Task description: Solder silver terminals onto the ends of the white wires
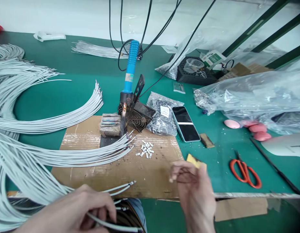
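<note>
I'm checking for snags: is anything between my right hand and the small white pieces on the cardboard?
Nothing visible is in the way: between your right hand and the small white pieces lies only the cardboard.

1. Cardboard (159, 176): plain brown, with whitish streaks.
2. Table (55, 102) around the cardboard: green.
3. Wires (79, 154) on and left of the cardboard: pale greyish white.
4. Clips (146, 149) on the cardboard: white.
5. Handle (132, 58) beyond the cardboard: bright blue, with a pale band.
6. Phone (184, 115) near the cardboard's far right corner: black, crossed by one white stripe, edged pale blue.
7. Scissors (243, 167), right of the cardboard: orange-red grips.
8. Sponge (193, 160) just right of the cardboard: yellow.
</note>
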Motion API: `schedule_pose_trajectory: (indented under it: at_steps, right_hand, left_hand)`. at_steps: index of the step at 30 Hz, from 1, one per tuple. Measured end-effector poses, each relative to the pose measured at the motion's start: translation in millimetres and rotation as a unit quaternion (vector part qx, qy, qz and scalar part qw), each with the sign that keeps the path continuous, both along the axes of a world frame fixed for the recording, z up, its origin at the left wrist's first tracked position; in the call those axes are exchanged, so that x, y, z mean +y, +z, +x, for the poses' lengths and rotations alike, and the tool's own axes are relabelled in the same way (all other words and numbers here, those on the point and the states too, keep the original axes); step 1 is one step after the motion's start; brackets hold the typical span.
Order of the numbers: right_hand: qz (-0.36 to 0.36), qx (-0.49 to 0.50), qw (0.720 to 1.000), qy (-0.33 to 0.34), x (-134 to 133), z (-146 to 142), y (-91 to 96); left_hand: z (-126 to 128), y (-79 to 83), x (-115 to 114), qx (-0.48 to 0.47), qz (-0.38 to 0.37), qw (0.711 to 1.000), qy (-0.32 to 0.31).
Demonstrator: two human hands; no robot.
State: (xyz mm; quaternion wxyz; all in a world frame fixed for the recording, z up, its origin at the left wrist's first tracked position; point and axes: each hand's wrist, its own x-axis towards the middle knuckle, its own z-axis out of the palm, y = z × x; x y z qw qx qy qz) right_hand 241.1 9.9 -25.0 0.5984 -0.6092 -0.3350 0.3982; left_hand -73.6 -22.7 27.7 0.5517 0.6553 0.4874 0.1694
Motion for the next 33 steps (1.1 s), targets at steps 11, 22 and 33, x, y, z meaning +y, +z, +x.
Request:
schedule_pose_trajectory:
  at_steps: [11, 22, 33]
  right_hand:
    - [-0.009, 0.059, 0.966, 0.252, -9, -89, 10.0]
    - [0.054, -0.024, 0.972, 0.228, 0, -101, 21.4]
    - [0.056, -0.067, 0.969, 0.230, -4, -98, 20.6]
  left_hand:
    - [39, -21.4, 34, -0.232, -0.242, 0.918, 0.211]
    - [48, -11.6, 35, -0.225, -0.263, 0.903, 0.254]
    - [49, -21.4, 28, -0.245, -0.216, 0.916, 0.231]
